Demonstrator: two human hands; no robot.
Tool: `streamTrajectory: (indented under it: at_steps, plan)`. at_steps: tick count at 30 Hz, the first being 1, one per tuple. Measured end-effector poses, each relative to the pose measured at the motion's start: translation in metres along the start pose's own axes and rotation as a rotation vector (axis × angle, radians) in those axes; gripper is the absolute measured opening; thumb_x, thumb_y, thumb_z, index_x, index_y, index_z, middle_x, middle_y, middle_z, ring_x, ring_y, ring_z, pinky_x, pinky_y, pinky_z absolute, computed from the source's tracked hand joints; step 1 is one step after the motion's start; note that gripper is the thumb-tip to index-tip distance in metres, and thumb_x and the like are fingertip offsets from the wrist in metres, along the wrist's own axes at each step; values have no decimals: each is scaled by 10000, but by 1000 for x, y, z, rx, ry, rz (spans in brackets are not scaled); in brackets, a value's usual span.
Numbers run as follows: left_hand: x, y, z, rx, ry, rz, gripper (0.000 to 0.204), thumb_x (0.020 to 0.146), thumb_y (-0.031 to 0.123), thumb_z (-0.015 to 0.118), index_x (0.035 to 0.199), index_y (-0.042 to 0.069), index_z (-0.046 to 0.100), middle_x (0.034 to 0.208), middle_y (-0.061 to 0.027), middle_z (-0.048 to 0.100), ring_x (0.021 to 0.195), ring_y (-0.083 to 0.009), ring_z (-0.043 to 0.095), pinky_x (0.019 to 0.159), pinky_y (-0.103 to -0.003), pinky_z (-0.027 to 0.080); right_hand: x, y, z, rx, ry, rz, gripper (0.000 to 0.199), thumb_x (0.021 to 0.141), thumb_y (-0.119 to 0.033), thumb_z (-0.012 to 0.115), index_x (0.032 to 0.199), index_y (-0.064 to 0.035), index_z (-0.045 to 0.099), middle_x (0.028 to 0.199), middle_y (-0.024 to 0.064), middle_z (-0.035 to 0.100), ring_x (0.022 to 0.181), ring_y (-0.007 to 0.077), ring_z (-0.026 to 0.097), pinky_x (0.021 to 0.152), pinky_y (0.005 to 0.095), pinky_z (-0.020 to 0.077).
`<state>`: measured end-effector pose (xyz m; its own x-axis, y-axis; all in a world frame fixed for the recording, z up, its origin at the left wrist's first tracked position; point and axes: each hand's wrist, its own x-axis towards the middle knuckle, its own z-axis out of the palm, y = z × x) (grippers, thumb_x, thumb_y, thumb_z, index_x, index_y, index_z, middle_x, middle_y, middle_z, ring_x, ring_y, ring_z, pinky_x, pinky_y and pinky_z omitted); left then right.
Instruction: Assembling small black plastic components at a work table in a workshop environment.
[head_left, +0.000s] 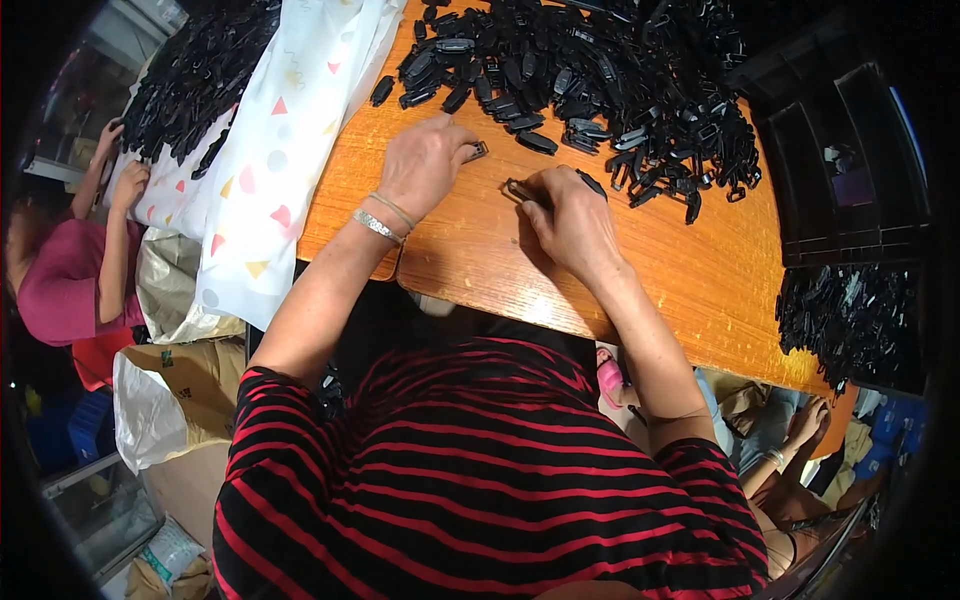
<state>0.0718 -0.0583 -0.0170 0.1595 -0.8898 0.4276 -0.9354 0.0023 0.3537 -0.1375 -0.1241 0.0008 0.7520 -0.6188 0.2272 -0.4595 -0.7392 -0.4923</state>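
Nearest was the person's striped shirt (480, 470), black and red, with both bare forearms reaching over the front edge of the wooden table (470, 250). The right hand (575, 220) was above the bare wood, its thumb and fingers closed on a narrow dark piece (518, 188) that stuck out to the left. Another black clip (591, 183) showed at its knuckles; whether the hand held it or it lay just behind could not be told. A little farther off, the left hand (425, 160), with two bracelets (378, 226) at its wrist, pinched a small dark clip (478, 151) between thumb and fingertips. The two held pieces were apart, facing each other across a short gap.

The left pinch looked slight, covering only one end of the clip, so a slip of the fingertips could have dropped it. A loose clip (537, 144) lay just beyond the hands, and the big pile of black clips (560, 75) spread behind it; a dropped piece could have got lost among these lookalikes, and a brushing knuckle could have scattered them.

To the left hung a patterned plastic sheet (270, 160); past it, a co-worker in a pink top (70, 280) had both hands at another black heap (205, 80).
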Motion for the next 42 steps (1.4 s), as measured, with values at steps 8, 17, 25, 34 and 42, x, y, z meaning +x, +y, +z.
streamTrajectory:
  at_steps: [8,17,25,34,42]
  plan:
    - [-20,24,5,-1083,-98,-554,176,924,107,628,1049,-13,662,793,-12,643,683,-58,559,610,-219,463,5,-9,34,623,210,198,212,885,-103,665,1052,14,604,811,46,652,676,75,596,590,226,486]
    - [-27,33,-14,-1387,-173,-493,264,897,63,659,1140,-29,613,900,-26,659,717,-56,583,651,-188,484,1,-20,19,774,222,110,201,907,-60,639,1090,14,599,809,11,640,669,50,585,578,190,467]
    - [-28,37,-19,-1385,-92,-514,256,924,98,620,1157,-8,603,812,15,630,666,-29,538,590,-160,423,1,-19,7,984,224,104,239,908,-27,634,1136,35,596,880,37,662,703,70,604,629,201,506]
    - [-30,41,-21,-1376,-31,-467,287,904,54,644,1171,-42,596,892,-28,663,724,-46,597,649,-175,486,-1,-19,13,652,211,29,208,884,-14,649,1079,44,605,909,54,598,687,83,622,585,212,535]
    - [-36,43,-17,-1279,50,-385,256,902,29,631,1146,-49,619,905,-32,673,755,-39,614,653,-173,497,0,-21,17,602,247,-4,192,862,-4,668,1046,29,624,905,62,584,684,93,638,561,214,525]
